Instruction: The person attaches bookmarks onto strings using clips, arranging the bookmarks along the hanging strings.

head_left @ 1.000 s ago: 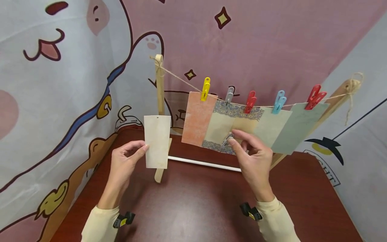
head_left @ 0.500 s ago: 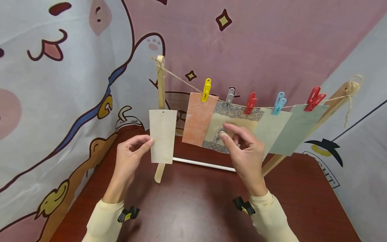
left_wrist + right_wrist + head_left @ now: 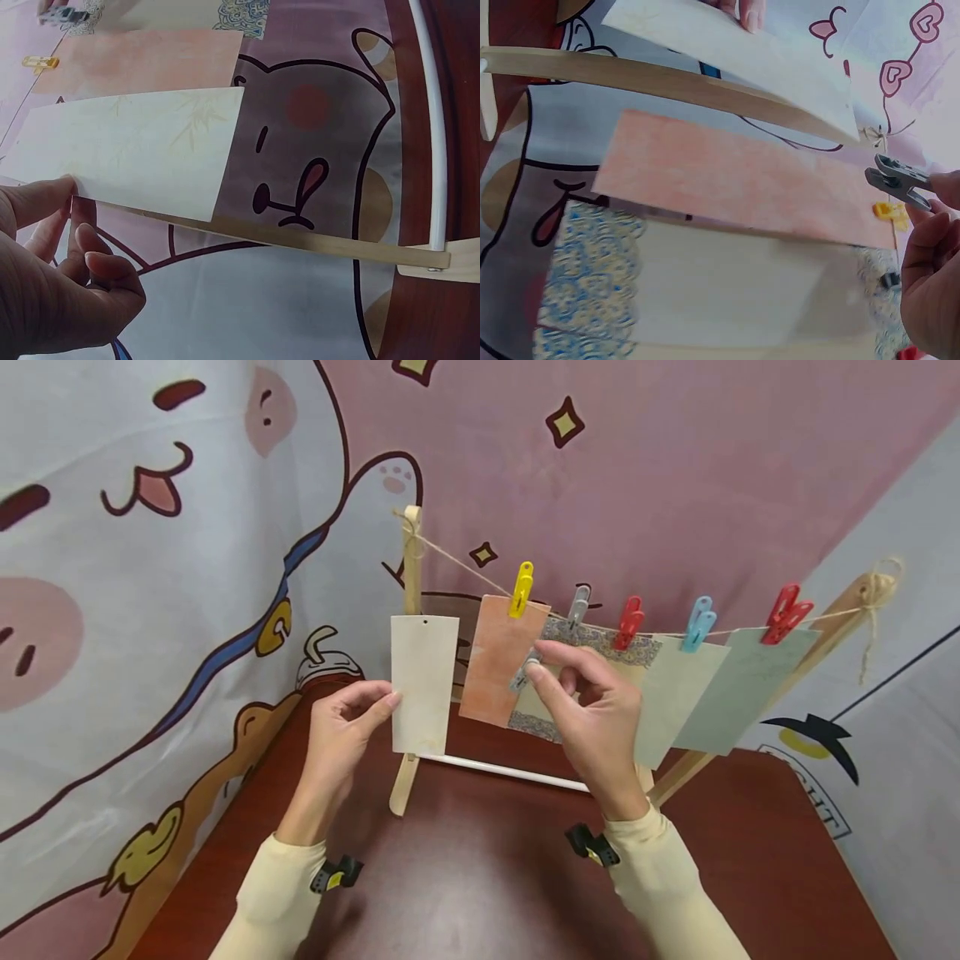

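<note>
My left hand [image 3: 341, 731] pinches the left edge of a cream paper card [image 3: 423, 693] between thumb and fingers. The card hangs upright, with a small hole near its top, in front of the stand's left post. In the left wrist view a faint leaf print shows on the card [image 3: 142, 150]. A grey clothespin [image 3: 525, 670] is pinched between the thumb and forefinger of my right hand [image 3: 596, 718], in front of the hanging cards. The right wrist view shows this clothespin [image 3: 900, 180] side-on, its handles squeezed by the fingers, with nothing in its mouth.
A twine line [image 3: 465, 567] runs between the wooden left post [image 3: 412, 568] and right post [image 3: 840, 618]. Yellow [image 3: 522, 589], grey, red and blue clothespins hold an orange card [image 3: 498, 660], patterned cards and green cards [image 3: 757, 693]. A white rod [image 3: 510, 770] joins the posts low down.
The cream card has moved right and up with my left hand. My right hand has moved left and up, carrying the grey clothespin toward the orange card. The head view has shifted slightly.
</note>
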### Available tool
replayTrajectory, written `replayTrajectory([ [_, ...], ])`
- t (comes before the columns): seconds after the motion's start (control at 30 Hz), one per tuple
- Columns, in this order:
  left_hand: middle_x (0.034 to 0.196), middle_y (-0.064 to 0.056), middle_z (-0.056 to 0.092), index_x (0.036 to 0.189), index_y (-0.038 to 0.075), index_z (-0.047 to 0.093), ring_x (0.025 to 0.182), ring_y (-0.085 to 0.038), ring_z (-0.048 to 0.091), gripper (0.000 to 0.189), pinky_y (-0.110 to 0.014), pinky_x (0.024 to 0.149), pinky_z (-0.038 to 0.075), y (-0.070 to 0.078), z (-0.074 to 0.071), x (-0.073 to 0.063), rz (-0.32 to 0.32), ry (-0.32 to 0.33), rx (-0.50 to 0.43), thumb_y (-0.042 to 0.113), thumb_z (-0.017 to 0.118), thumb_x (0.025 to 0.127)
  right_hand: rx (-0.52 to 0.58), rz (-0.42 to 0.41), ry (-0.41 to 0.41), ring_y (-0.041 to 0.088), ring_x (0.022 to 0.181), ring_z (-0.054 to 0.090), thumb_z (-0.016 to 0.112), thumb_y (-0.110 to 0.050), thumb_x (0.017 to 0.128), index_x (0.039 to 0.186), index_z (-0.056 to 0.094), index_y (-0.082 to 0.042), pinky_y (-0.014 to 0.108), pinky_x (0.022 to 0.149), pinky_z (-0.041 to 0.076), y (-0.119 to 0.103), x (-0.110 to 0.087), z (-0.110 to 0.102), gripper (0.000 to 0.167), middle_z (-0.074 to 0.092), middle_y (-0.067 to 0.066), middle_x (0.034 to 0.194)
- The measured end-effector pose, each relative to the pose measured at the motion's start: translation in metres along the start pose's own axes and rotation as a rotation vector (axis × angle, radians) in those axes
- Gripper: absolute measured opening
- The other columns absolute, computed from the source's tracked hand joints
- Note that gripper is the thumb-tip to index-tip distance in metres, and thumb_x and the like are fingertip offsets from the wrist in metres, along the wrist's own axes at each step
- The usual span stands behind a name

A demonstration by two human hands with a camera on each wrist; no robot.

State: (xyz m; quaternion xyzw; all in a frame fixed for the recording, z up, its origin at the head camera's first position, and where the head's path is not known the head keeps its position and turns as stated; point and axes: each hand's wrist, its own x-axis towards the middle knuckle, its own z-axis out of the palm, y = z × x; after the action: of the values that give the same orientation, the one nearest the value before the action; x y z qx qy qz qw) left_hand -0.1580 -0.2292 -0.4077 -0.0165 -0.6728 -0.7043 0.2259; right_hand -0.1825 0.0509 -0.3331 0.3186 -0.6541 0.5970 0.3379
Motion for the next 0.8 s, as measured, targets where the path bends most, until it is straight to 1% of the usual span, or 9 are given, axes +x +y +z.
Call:
replayTrajectory([
  [0.23, 0.092, -0.002, 0.074, 0.110, -0.010, 0.077, 0.090, -0.019, 0.064, 0.020, -0.028, 0.077, 0.051, 0.006, 0.009, 0.007, 0.026, -0.014, -0.023, 0.003, 0.084, 0.096, 0.005, -0.025, -0.027, 0.014, 0.064, 0.039, 0.083, 0.001, 0.094, 0.118, 0.083, -0.003, 0.025, 0.053, 0.023, -0.006, 0.017, 0.010, 0.024, 0.047, 0.005, 0.072],
  [0.27, 0.092, -0.001, 0.074, 0.110, -0.009, 0.077, 0.090, -0.018, 0.064, 0.019, -0.028, 0.077, 0.051, 0.007, 0.010, 0.008, 0.026, -0.012, -0.025, 0.002, 0.084, 0.096, 0.005, -0.028, -0.027, 0.014, 0.064, 0.038, 0.083, 0.001, 0.094, 0.118, 0.083, -0.002, 0.025, 0.053, 0.023, -0.007, 0.019, 0.011, 0.024, 0.047, 0.004, 0.072],
  [0.33, 0.091, -0.001, 0.074, 0.110, -0.009, 0.078, 0.090, -0.018, 0.064, 0.020, -0.028, 0.077, 0.050, 0.009, 0.010, 0.009, 0.026, -0.012, -0.024, 0.003, 0.084, 0.096, 0.007, -0.031, -0.021, 0.014, 0.065, 0.039, 0.084, 0.001, 0.094, 0.117, 0.084, -0.002, 0.025, 0.053, 0.023, -0.008, 0.023, 0.012, 0.023, 0.053, 0.004, 0.074],
  [0.5, 0.093, -0.001, 0.074, 0.111, -0.008, 0.078, 0.091, -0.020, 0.063, 0.021, -0.028, 0.078, 0.051, 0.012, 0.012, 0.012, 0.027, -0.022, -0.011, 0.005, 0.084, 0.096, -0.011, -0.043, -0.011, 0.014, 0.064, 0.039, 0.084, 0.000, 0.095, 0.114, 0.084, -0.003, 0.024, 0.053, 0.024, -0.010, 0.032, 0.015, 0.020, 0.053, 0.004, 0.074],
  [0.57, 0.094, -0.002, 0.074, 0.111, -0.007, 0.078, 0.092, -0.021, 0.063, 0.020, -0.028, 0.078, 0.051, 0.013, 0.013, 0.014, 0.027, -0.025, -0.011, 0.005, 0.084, 0.096, -0.022, -0.052, -0.016, 0.014, 0.062, 0.038, 0.084, -0.001, 0.095, 0.114, 0.084, -0.004, 0.024, 0.053, 0.023, -0.011, 0.037, 0.016, 0.020, 0.048, 0.005, 0.071],
  [0.7, 0.094, -0.002, 0.075, 0.112, -0.007, 0.078, 0.092, -0.021, 0.063, 0.021, -0.028, 0.078, 0.051, 0.013, 0.016, 0.017, 0.027, -0.025, -0.016, 0.006, 0.084, 0.097, -0.024, -0.075, -0.019, 0.014, 0.059, 0.037, 0.084, -0.002, 0.095, 0.115, 0.084, -0.003, 0.024, 0.052, 0.024, -0.013, 0.046, 0.021, 0.020, 0.049, 0.006, 0.068],
  [0.8, 0.092, -0.002, 0.074, 0.111, -0.007, 0.079, 0.090, -0.019, 0.062, 0.020, -0.028, 0.076, 0.049, 0.013, 0.018, 0.019, 0.031, -0.025, -0.023, 0.006, 0.084, 0.096, -0.022, -0.089, -0.014, 0.014, 0.057, 0.036, 0.084, -0.001, 0.094, 0.115, 0.084, -0.001, 0.024, 0.052, 0.024, -0.016, 0.053, 0.025, 0.021, 0.047, 0.005, 0.065],
])
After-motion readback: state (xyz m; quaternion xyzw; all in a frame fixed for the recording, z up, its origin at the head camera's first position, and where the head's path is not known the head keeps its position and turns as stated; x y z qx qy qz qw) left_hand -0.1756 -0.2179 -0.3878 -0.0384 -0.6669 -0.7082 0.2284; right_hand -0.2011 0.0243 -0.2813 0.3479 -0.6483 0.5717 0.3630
